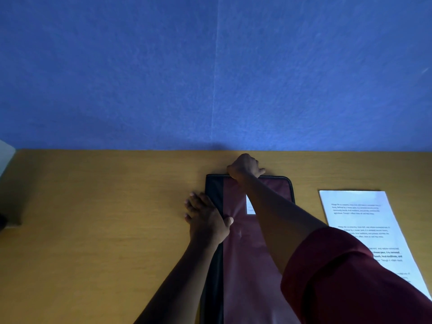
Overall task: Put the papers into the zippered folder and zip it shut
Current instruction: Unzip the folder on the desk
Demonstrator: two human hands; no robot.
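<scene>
A maroon zippered folder (247, 253) with a black spine strip and black zip edge lies flat on the wooden table, running from the near edge towards the wall. My right hand (244, 166) is curled at the folder's far edge, gripping something small on the zip line; the zip pull itself is hidden under the fingers. My left hand (205, 218) rests flat on the folder's left side, fingers spread over the black spine and onto the table. White printed papers (364, 228) lie on the table to the right of the folder.
The wooden table (93, 218) ends at a blue wall (210, 78) right behind the folder. A pale object (5, 155) sits at the far left edge. A small white label (250, 206) shows on the folder cover.
</scene>
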